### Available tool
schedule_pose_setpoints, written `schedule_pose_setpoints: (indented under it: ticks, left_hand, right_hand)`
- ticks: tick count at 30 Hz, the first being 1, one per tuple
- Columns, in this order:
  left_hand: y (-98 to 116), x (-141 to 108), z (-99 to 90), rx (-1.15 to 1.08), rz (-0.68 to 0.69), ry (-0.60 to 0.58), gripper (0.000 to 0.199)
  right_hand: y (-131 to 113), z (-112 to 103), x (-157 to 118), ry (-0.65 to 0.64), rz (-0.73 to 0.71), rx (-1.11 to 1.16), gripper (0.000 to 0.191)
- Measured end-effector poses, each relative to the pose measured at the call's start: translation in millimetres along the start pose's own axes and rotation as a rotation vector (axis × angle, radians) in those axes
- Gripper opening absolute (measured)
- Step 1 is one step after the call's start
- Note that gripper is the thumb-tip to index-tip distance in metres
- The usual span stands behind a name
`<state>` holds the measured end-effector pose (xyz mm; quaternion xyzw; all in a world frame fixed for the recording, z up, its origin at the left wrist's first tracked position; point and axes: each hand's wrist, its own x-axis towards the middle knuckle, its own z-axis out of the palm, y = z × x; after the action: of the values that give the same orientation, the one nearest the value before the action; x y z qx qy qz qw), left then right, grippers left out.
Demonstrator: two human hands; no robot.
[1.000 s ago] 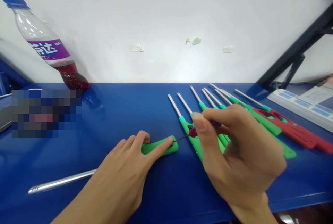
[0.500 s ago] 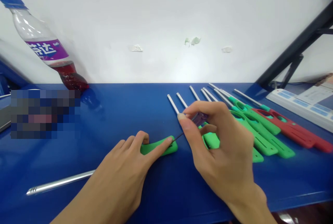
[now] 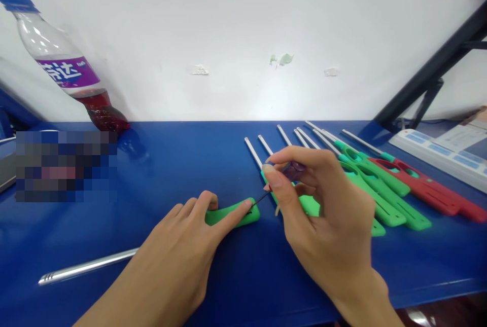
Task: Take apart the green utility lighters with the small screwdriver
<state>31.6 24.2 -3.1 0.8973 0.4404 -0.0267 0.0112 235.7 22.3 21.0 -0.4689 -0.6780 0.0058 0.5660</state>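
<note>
My left hand (image 3: 190, 241) is closed around a green stick lighter (image 3: 249, 219), holding it down on the blue table. The lighter's long metal barrel emerges beyond my wrist to the left; its middle is hidden under the hand. Pinched between thumb and fingers of my right hand (image 3: 323, 210) is a small screwdriver (image 3: 259, 198) with a dark, purplish handle. Its thin shaft slants down to the slot near the butt of the green handle, beside my left index fingertip. Whether the tip sits inside the slot cannot be made out.
Several green stick lighters (image 3: 384, 200) lie right of and behind my right hand, beside red stick lighters (image 3: 437, 192). A white power strip (image 3: 445, 157) is at far right. A soda bottle (image 3: 68, 71) stands at left, near a blurred-out patch. A white wall rises behind.
My right thumb and fingers have shifted slightly around the screwdriver handle, uncovering more of its lower end. My left hand and the held lighter stay where they were.
</note>
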Motion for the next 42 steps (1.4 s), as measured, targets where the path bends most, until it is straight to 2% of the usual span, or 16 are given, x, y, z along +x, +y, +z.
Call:
schedule_pose_setpoints:
  ticks: [13,26,34,38,42]
  left_hand:
    - [0.4,0.5,-2.2,-0.002,-0.022,-0.04,0.103]
    - [0.1,1.0,-1.9,-0.001,-0.012,-0.012,0.099]
    - [0.5,0.1,-0.7,-0.016,0.0,0.023,0.094]
    - [0.6,1.0,-1.7,-0.034,-0.013,-0.001,0.096]
    - [0.6,0.2,-1.0,-0.027,-0.014,0.01,0.097]
  right_hand:
    - [0.8,-0.7,-3.1,-0.008,0.046,0.013,0.009]
    - [0.3,-1.0,0.2,-0.034,0.032,0.018,0.006]
    - [3.0,-1.8,-0.3,-0.077,-0.044,0.023,0.025]
    - [3.0,-2.1,-0.3,-0.088,-0.084,0.026,0.025]
    - [1.9,-2.3,0.8,-0.087,-0.057,0.032,0.021]
